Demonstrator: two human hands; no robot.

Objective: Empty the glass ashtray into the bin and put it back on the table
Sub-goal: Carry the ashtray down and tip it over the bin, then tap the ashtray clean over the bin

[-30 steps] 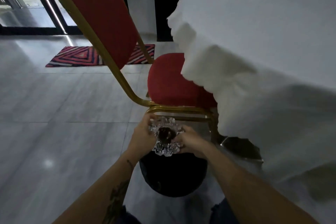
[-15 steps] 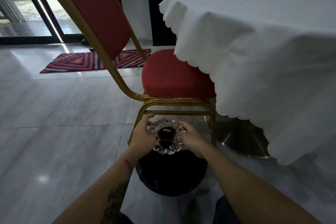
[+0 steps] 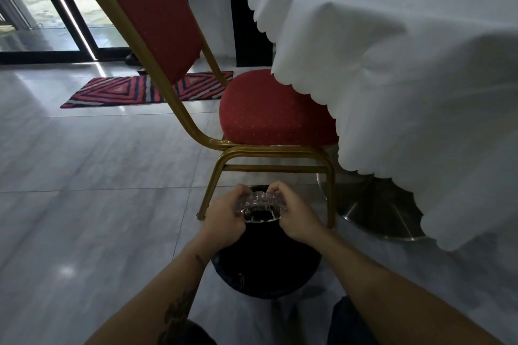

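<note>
The glass ashtray is a clear cut-glass dish with a dark centre. I hold it with both hands just above the black round bin, which stands on the floor in front of me. The ashtray is tipped over, its hollow facing down toward the bin. My left hand grips its left edge and my right hand grips its right edge. The table, draped in a white scalloped cloth, fills the upper right.
A red chair with a gold frame stands right behind the bin, its seat tucked under the cloth. The table's metal base sits on the grey tiled floor to the right. A striped rug lies near the glass door.
Both hands have tipped the ashtray from facing up toward me to facing down over the bin. The camera has dropped lower and nearer.
</note>
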